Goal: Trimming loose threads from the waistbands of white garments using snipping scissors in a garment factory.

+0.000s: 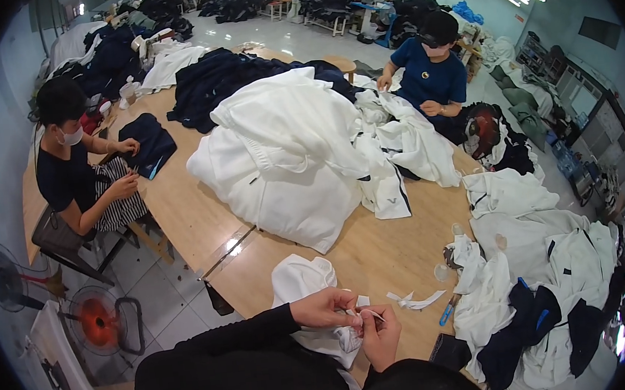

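My left hand [326, 307] and my right hand [379, 332] meet close together over a white garment [303, 279] that lies at the near edge of the wooden table [377, 252]. Both hands pinch a small white strip or tag [366, 313] at the garment's edge. My black sleeves come in from the bottom of the picture. A loose white fabric strip [415, 301] lies just right of my hands, and a blue pen-like tool [446, 312] rests beside it.
A big heap of white garments [294, 152] fills the table's middle, with dark navy ones [220, 77] behind. More white and navy clothes [543, 279] pile up at right. Two people sit at the table, one at left [76, 167], one at back right [427, 66]. A fan [7, 277] stands on the floor at left.
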### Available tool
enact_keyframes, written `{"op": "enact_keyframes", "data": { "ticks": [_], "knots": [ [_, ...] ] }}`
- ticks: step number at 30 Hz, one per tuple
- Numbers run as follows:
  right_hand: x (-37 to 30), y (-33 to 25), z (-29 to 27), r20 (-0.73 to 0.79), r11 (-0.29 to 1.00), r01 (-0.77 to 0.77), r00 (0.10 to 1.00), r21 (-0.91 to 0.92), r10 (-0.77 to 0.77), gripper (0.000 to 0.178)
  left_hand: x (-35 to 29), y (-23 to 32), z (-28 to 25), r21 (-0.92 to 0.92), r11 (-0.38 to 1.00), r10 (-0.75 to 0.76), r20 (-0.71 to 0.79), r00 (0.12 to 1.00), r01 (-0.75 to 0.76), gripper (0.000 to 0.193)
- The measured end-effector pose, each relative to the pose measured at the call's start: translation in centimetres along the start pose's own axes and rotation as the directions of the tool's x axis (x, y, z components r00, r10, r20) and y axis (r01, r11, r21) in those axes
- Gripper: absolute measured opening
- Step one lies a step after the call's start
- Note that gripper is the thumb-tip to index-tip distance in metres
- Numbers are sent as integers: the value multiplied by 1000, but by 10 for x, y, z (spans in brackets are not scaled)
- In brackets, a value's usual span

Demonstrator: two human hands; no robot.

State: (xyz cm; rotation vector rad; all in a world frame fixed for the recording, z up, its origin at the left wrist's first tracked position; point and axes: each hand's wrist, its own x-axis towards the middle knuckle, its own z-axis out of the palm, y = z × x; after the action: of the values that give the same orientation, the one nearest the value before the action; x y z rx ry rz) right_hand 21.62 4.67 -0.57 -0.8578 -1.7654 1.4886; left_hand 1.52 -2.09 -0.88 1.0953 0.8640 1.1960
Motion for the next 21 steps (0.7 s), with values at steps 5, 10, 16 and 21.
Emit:
{"op": "enact_keyframes", "data": {
  "ticks": [5, 10, 16, 21],
  "knots": [
    [-1, 6, 12, -34, 988, -37, 999, 147, 42, 14, -2, 29, 0, 544, 836, 102, -30, 994, -70, 24],
    [-1, 8, 23, -74, 951, -124, 986, 283, 150, 11, -3, 38, 1, 806, 554, 341, 8, 940, -208, 12],
    [5, 27, 27, -38, 965, -151, 986, 213, 163, 8, -7, 46, 6, 914, 395, 233, -3, 972, -92, 14],
    [5, 33, 31, -131, 966, -138, 977, 219, 169, 8, -4, 40, 8, 965, 202, 408, 71, 910, -166, 20]
  ]
}}
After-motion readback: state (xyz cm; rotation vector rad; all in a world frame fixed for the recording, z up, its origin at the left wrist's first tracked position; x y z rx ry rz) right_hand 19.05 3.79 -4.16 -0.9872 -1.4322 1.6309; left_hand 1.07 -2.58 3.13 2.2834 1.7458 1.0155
